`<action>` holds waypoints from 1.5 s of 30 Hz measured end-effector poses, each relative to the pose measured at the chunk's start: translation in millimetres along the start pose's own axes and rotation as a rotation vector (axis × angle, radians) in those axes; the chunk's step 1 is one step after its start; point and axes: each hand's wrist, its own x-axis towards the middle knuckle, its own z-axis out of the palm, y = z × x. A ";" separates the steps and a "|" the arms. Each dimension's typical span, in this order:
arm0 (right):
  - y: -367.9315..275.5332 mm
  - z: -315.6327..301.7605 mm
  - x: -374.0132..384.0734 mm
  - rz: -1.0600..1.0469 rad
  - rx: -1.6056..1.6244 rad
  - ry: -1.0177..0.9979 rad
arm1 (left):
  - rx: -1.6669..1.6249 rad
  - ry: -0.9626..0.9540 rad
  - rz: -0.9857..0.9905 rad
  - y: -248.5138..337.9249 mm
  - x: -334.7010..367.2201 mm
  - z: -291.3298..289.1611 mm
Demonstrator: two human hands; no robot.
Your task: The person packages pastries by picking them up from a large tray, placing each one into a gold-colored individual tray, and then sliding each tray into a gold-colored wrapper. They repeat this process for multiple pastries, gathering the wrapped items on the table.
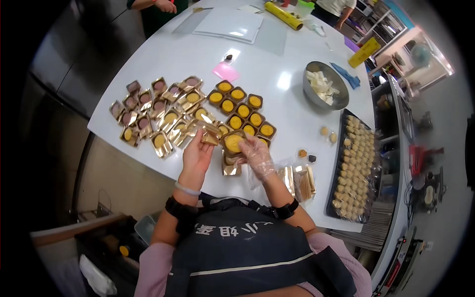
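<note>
My left hand [197,157] is bare and pinches a gold-backed clear wrapper bag [212,134]. In a clear plastic glove, my right hand [259,157] grips a round yellow pastry [233,143] in a small brown tray, close beside the bag. Below the hands lie more gold wrappers [231,170]. Just beyond, yellow pastries [236,122] in square brown trays sit unwrapped in rows. To the left, wrapped pastries [159,106], some purple and some yellow, are spread over the white table [148,59]. A stack of flat gold bags [304,182] lies right of my right hand.
At the right stand a black baking tray of pale dough balls [354,171] and a steel bowl [316,94] with pale pieces. A blue cloth [346,75], pink card [226,71], white board [230,24] and yellow roll box [283,15] lie farther off. Two other people stand beyond the far edge.
</note>
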 end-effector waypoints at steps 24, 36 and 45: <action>18.5 3.6 -3.7 -0.018 -0.187 0.057 | 0.311 -0.087 0.012 -10.5 -0.5 -5.8; 14.7 5.4 -10.0 0.092 -0.022 -0.008 | 0.272 -0.198 -0.088 -22.5 -2.3 -12.7; 22.3 0.0 -2.9 0.122 -0.123 -0.022 | 0.305 -0.282 -0.191 -27.0 5.6 -25.8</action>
